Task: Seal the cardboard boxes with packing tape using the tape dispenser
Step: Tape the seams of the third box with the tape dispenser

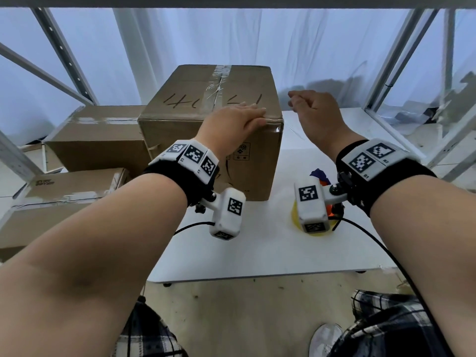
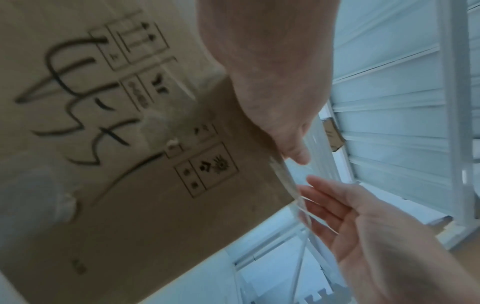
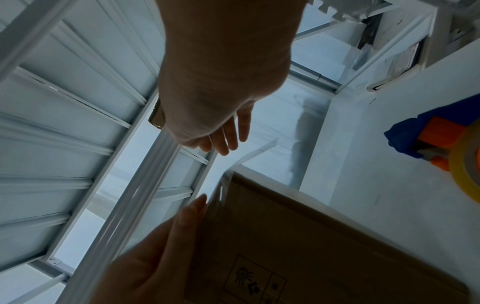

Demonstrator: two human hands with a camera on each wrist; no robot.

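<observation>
Two hands, left hand flat on box edge, right hand apart.

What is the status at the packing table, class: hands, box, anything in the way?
Left hand flat on the brown cardboard box, fingers at its near top edge. Right hand free beside it, holding nothing. Orange-and-blue tape dispenser idle on the white table. Nothing in the way.

Black wristbands with white marker-tagged camera modules are worn; black cables, plaid trousers, white shoe seen.
</observation>
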